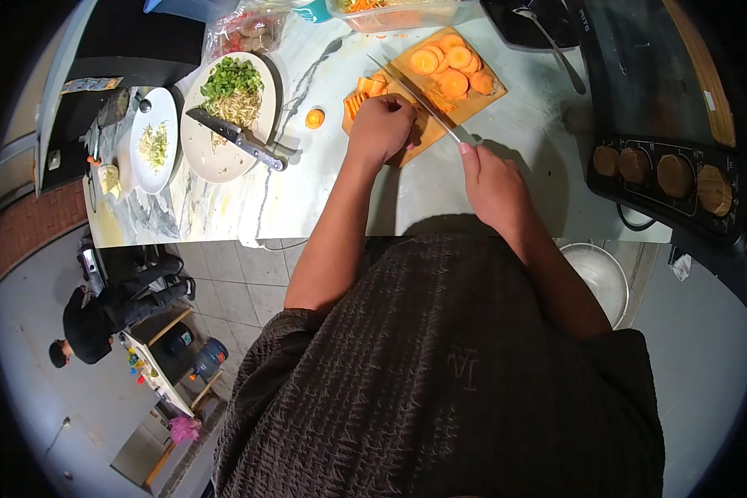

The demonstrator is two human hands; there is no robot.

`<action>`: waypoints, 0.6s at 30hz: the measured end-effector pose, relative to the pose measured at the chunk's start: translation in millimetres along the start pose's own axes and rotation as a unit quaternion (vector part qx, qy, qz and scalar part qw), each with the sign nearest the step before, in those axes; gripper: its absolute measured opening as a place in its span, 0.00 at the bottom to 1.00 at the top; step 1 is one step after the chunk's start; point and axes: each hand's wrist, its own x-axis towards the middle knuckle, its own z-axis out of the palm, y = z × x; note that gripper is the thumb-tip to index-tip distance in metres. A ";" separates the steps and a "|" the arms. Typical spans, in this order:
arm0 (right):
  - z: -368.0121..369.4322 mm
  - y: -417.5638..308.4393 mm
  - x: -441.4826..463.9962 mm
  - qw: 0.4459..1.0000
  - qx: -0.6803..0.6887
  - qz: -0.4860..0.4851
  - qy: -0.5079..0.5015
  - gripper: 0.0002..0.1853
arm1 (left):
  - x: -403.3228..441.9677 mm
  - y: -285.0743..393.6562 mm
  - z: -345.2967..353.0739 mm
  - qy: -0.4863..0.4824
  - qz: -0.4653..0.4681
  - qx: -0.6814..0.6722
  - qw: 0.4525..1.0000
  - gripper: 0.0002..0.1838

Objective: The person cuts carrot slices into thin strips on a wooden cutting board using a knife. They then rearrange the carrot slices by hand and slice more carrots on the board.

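My right hand (494, 183) is wrapped round the handle of a kitchen knife (423, 101), whose blade slants up and left across a wooden cutting board (485, 93). On the board's left part, my left hand (383, 129) is closed with curled fingers beside the blade; whatever lies under the fingertips is hidden. Carrot sticks (354, 104) show at the board's left edge, and shredded carrot lies by the blade. Round carrot slices (452, 62) are piled at the far side of the board. A carrot end (314, 119) rests on the counter, left of the board.
Left on the marble-patterned counter (307, 191) are a plate (192, 162) of chopped greens and sprouts with a second knife (236, 139) across it, and an oval plate (172, 112). A plastic container (402, 18) stands behind; a stove (664, 174) is right. A person (100, 319) stands far left.
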 end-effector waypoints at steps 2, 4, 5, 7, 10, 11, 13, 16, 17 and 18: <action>-3.5 -2.6 -1.0 1.000 -0.001 0.005 -0.007 0.28 | 1.4 -1.0 -0.4 -0.003 -0.001 -0.004 1.000 0.10; -4.8 -3.9 -1.8 1.000 -0.006 0.008 -0.010 0.27 | 0.2 0.0 -0.4 -0.003 -0.001 -0.002 1.000 0.10; -5.1 -4.3 -1.7 1.000 -0.010 0.011 -0.012 0.27 | -0.1 0.5 -0.5 -0.003 0.000 0.001 1.000 0.10; -3.3 -1.9 0.6 1.000 -0.008 0.010 -0.018 0.27 | 0.7 -0.4 -0.3 -0.001 -0.001 0.001 1.000 0.10; -3.6 -2.0 0.0 1.000 -0.019 0.004 -0.014 0.27 | 3.8 -5.1 0.4 -0.001 0.003 -0.005 1.000 0.09; -3.4 -2.8 -0.4 1.000 -0.031 -0.002 -0.004 0.27 | 4.5 -6.6 0.2 -0.002 0.008 -0.008 1.000 0.09; -1.4 -2.7 1.1 0.999 -0.034 -0.002 -0.003 0.27 | 3.5 -4.1 -0.2 -0.002 0.005 -0.011 1.000 0.09; -0.2 -5.9 -0.6 0.999 -0.039 0.006 0.001 0.26 | 4.3 -5.8 1.0 -0.003 0.005 -0.021 1.000 0.09; 0.1 -7.2 -1.1 0.999 -0.038 0.011 0.005 0.26 | 4.8 -6.9 0.9 -0.003 0.009 -0.026 1.000 0.09; 1.2 -6.9 -0.7 0.999 -0.039 0.011 0.002 0.26 | 4.7 -6.9 0.9 -0.002 0.007 -0.027 1.000 0.09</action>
